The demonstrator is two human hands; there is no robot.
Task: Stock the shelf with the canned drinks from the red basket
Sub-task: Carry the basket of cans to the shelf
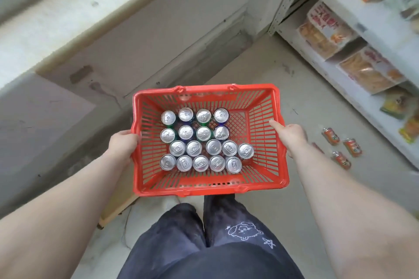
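Note:
A red plastic basket (267, 133) hangs above the floor in front of me, carried between both hands. Several canned drinks (203, 141) stand upright inside it in rows, silver tops facing up. My left hand (122, 145) grips the basket's left rim. My right hand (291, 137) holds the right rim, thumb laid over the edge toward the inside. The white shelf (353, 97) runs along the right side of the view.
The shelf's lower tiers carry wrapped snack packs (367, 70) and boxes. Three orange cans (340, 149) lie on the floor beside the shelf's foot. A grey wall with a ledge is to the left. My dark-trousered legs are below the basket.

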